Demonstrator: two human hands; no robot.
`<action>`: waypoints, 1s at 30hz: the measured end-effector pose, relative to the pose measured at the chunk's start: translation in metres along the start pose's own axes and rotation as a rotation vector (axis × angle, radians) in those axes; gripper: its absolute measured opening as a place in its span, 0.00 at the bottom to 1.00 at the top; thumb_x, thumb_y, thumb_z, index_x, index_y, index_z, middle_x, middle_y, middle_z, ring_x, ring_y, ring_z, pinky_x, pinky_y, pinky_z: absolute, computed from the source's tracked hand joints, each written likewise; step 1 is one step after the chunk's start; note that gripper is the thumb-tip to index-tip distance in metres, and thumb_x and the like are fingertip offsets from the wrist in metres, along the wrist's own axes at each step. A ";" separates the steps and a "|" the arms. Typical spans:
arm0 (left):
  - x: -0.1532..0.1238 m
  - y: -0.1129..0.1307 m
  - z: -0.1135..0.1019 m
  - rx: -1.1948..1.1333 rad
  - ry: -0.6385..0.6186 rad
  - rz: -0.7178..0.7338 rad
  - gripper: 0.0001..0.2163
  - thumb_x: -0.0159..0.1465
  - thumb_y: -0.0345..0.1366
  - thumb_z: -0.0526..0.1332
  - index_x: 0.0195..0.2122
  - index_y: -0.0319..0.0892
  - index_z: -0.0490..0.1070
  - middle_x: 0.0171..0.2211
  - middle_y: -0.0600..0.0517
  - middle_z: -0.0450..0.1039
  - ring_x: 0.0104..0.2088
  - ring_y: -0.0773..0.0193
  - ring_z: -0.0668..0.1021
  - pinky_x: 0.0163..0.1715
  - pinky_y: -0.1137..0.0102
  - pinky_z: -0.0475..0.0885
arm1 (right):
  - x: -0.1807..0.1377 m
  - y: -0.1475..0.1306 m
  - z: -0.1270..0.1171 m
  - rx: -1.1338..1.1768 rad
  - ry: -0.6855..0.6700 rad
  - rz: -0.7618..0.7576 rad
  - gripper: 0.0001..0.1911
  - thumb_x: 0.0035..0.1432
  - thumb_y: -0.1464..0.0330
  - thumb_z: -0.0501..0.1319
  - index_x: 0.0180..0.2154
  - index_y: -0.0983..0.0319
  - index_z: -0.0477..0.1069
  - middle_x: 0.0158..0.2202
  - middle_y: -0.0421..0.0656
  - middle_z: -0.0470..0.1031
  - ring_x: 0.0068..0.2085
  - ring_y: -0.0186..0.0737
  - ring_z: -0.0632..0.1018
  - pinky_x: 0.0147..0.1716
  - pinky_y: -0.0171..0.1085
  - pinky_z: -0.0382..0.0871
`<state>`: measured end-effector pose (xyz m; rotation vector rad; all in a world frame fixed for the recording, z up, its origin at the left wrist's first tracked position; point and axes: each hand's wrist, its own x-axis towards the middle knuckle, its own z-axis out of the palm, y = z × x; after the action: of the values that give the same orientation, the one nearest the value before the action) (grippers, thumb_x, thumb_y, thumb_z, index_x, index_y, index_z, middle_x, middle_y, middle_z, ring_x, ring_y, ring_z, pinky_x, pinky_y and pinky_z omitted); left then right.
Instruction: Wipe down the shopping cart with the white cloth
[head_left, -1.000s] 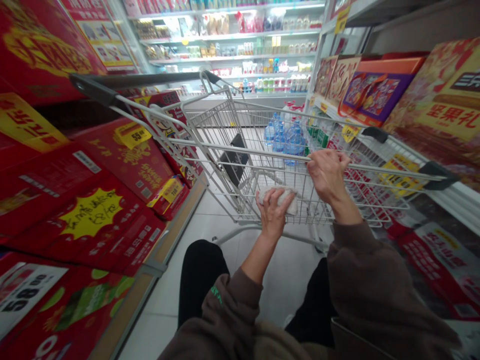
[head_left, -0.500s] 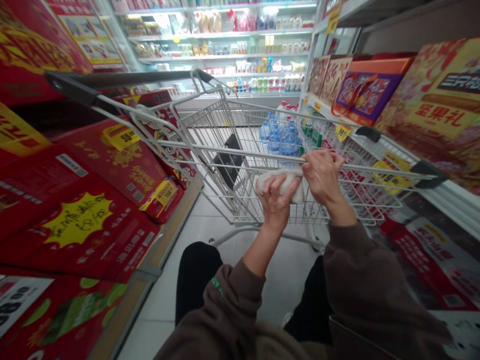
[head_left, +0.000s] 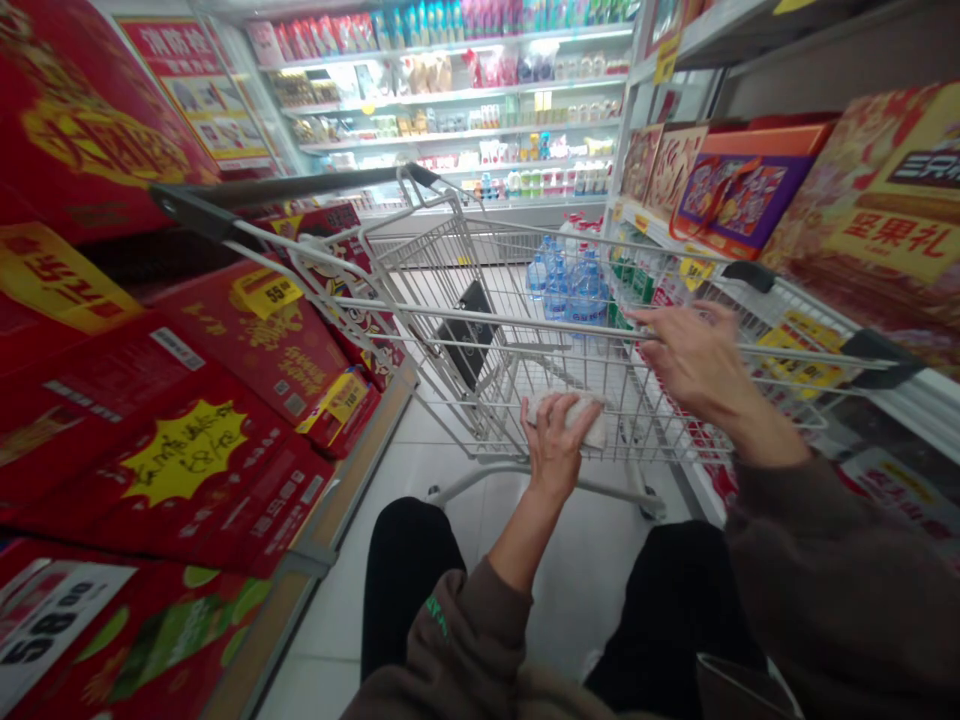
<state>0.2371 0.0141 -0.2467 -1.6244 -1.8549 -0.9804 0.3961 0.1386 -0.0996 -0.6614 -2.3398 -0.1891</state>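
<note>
A grey wire shopping cart (head_left: 480, 315) stands crosswise in front of me, its dark handle to the left. My left hand (head_left: 556, 440) presses a crumpled white cloth (head_left: 592, 425) against the lower wires of the cart's near side, fingers bent over it. Higher up and to the right, my right hand (head_left: 694, 360) is at the cart's top rail, slightly blurred. Its fingers lie over the rail and the thumb side sits below it. The palm side of both hands is hidden from me.
Red gift boxes (head_left: 255, 430) are stacked close on the left. Shelves with boxed goods (head_left: 742, 195) run along the right. Beyond the cart are blue-tinted water bottles (head_left: 559, 285) on the floor and a lit refrigerated shelf (head_left: 465, 130).
My left hand has moved the cloth down the cart's side. My right hand has slid right along the top rail, away from the cloth. The view has shifted slightly.
</note>
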 end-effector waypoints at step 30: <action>0.061 0.023 -0.030 -0.077 0.295 0.026 0.22 0.68 0.27 0.62 0.58 0.58 0.77 0.59 0.48 0.70 0.62 0.53 0.66 0.70 0.47 0.56 | -0.032 -0.013 0.022 0.154 0.113 0.164 0.38 0.70 0.43 0.31 0.61 0.54 0.65 0.55 0.47 0.73 0.60 0.54 0.69 0.66 0.60 0.45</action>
<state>0.2459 0.0304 -0.1774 -1.4519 -1.6115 -1.2207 0.3976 0.1211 -0.1365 -0.7422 -2.1552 0.0268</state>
